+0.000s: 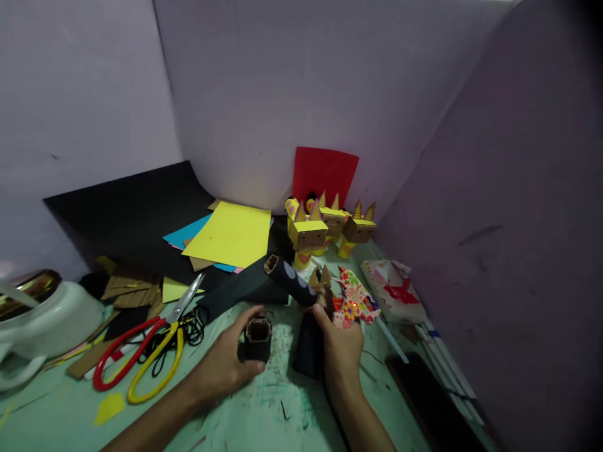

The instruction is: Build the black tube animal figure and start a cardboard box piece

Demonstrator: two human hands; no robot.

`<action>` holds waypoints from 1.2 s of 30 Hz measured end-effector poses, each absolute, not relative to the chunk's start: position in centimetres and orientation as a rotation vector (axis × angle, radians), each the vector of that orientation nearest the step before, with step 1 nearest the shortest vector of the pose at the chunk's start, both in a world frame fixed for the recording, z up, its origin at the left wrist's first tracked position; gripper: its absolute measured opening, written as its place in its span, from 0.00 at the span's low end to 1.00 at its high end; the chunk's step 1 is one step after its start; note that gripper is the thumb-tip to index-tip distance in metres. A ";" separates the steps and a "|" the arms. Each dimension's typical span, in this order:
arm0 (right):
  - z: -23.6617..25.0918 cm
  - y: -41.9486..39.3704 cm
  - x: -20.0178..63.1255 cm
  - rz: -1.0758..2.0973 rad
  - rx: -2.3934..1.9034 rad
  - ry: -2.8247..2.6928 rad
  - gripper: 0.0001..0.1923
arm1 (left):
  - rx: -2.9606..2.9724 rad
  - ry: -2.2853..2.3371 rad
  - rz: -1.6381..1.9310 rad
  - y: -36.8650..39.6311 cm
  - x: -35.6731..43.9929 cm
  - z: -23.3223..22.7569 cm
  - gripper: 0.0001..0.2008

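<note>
My left hand [226,361] is curled around a short black cardboard tube [258,342], whose hollow brown end faces up. A longer black tube with grey spots [291,281] slants up and left from my right hand [342,351], the thumb pressed near its lower end. Another black piece [308,351] lies just below that thumb, and I cannot tell whether it joins the spotted tube. Right beside my right hand is a colourful patterned star [353,300]. Brown pointed cardboard ears [322,277] show behind the spotted tube, partly hidden.
Red and yellow scissors [160,351] lie at left near tangled black cord [194,326] and a white pot [66,320]. Yellow paper [230,235] and black sheets [136,220] lie behind. Several yellow box-headed figures [309,237], a wrapped packet [393,292] and a dark phone [436,405] are right.
</note>
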State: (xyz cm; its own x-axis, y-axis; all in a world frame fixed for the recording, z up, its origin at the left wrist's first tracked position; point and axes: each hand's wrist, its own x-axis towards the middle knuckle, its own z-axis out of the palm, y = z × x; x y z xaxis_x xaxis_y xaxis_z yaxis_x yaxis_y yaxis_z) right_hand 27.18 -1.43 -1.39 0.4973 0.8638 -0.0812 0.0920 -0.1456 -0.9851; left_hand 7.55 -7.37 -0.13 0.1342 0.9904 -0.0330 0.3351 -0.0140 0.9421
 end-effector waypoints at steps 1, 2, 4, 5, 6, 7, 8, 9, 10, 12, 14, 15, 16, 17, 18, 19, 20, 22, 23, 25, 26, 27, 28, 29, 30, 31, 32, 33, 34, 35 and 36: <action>-1.3 -1.4 27.0 0.809 -1.615 -0.875 0.31 | 1.525 1.361 0.924 -7.2 8.0 -0.3 0.35; -1.1 -1.3 26.9 0.789 -1.632 -0.907 0.31 | 1.527 1.381 0.929 -7.1 8.3 -0.5 0.32; -0.8 -1.0 26.6 0.772 -1.654 -0.971 0.29 | 1.525 1.428 0.930 -6.7 8.7 -0.7 0.23; -0.7 -0.9 26.5 0.767 -1.661 -0.995 0.28 | 1.526 1.438 0.934 -6.5 8.8 -0.7 0.20; -0.7 -0.7 26.3 0.765 -1.670 -1.014 0.28 | 1.523 1.440 0.944 -6.3 8.8 -0.7 0.18; -0.7 -0.6 26.2 0.761 -1.671 -1.034 0.27 | 1.515 1.440 0.965 -6.2 8.8 -0.6 0.17; -0.7 -0.5 26.1 0.753 -1.664 -1.049 0.27 | 1.506 1.441 0.992 -6.0 8.8 -0.5 0.17; -0.7 -0.5 26.1 0.739 -1.652 -1.066 0.27 | 1.500 1.444 1.017 -5.9 8.8 -0.5 0.18; -0.6 -0.5 26.2 0.726 -1.638 -1.083 0.27 | 1.497 1.455 1.038 -5.8 8.8 -0.4 0.19; -0.6 -0.8 26.6 0.709 -1.596 -1.112 0.25 | 1.500 1.471 1.058 -5.6 8.7 -0.4 0.20; -0.5 -1.2 27.3 0.697 -1.552 -1.134 0.24 | 1.499 1.450 1.067 -5.4 8.7 -0.7 0.21; -0.4 -1.4 27.7 0.695 -1.549 -1.128 0.24 | 1.491 1.429 1.071 -5.2 8.6 -0.8 0.20; -0.2 -1.6 28.1 0.692 -1.561 -1.099 0.24 | 1.473 1.404 1.077 -5.1 8.6 -1.0 0.20; 0.0 -1.8 28.5 0.696 -1.577 -1.062 0.24 | 1.442 1.377 1.085 -4.9 8.6 -1.2 0.19; 0.2 -1.9 28.7 0.706 -1.588 -1.011 0.24 | 1.397 1.355 1.101 -4.8 8.5 -1.3 0.19; 0.5 -2.0 28.9 0.727 -1.581 -0.957 0.24 | 1.339 1.334 1.118 -4.7 8.4 -1.4 0.18; 0.8 -2.1 29.0 0.750 -1.558 -0.906 0.23 | 1.268 1.313 1.138 -4.6 8.4 -1.4 0.18; 1.3 -2.1 28.9 0.794 -1.516 -0.833 0.22 | 1.126 1.258 1.169 -4.4 8.3 -1.4 0.18; 1.5 -2.1 28.8 0.823 -1.509 -0.814 0.22 | 1.075 1.226 1.172 -4.4 8.3 -1.3 0.18; 1.5 -2.2 28.5 0.890 -1.506 -0.809 0.21 | 1.047 1.186 1.153 -4.5 8.2 -1.1 0.18; 1.5 -2.3 28.4 0.922 -1.497 -0.826 0.21 | 1.078 1.185 1.134 -4.6 8.2 -1.0 0.18; 1.3 -2.5 28.2 0.950 -1.478 -0.856 0.21 | 1.142 1.201 1.110 -4.7 8.2 -0.8 0.18; 1.2 -2.8 28.1 0.972 -1.450 -0.900 0.21 | 1.230 1.236 1.090 -4.9 8.2 -0.7 0.19; 1.1 -3.0 28.0 0.989 -1.421 -0.953 0.20 | 1.332 1.281 1.068 -5.0 8.1 -0.6 0.20; 1.1 -3.4 28.0 1.010 -1.393 -1.016 0.19 | 1.433 1.322 1.046 -5.1 8.1 -0.5 0.20; 1.1 -3.7 27.9 1.031 -1.367 -1.081 0.17 | 1.518 1.354 1.029 -5.2 8.1 -0.4 0.20; 1.2 -4.0 27.9 1.055 -1.345 -1.148 0.16 | 1.580 1.369 1.015 -5.3 8.0 -0.4 0.19; 1.4 -4.4 27.9 1.082 -1.331 -1.214 0.14 | 1.617 1.368 1.011 -5.3 8.0 -0.5 0.17; 1.7 -4.6 27.9 1.103 -1.324 -1.272 0.13 | 1.633 1.359 1.018 -5.3 8.0 -0.6 0.16; 2.0 -4.9 27.8 1.123 -1.318 -1.320 0.13 | 1.633 1.355 1.033 -5.3 8.0 -0.9 0.15; 2.3 -5.0 27.8 1.139 -1.313 -1.358 0.13 | 1.621 1.368 1.062 -5.2 8.1 -1.1 0.15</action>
State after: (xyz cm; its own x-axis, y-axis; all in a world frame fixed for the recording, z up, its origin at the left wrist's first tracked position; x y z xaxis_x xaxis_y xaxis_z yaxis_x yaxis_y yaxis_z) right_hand 27.78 -5.03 2.29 -0.0290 0.9996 0.0057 0.1686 0.0105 -0.9856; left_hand 8.06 -5.21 -1.10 0.0839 0.9887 0.1244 0.3660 -0.1467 0.9190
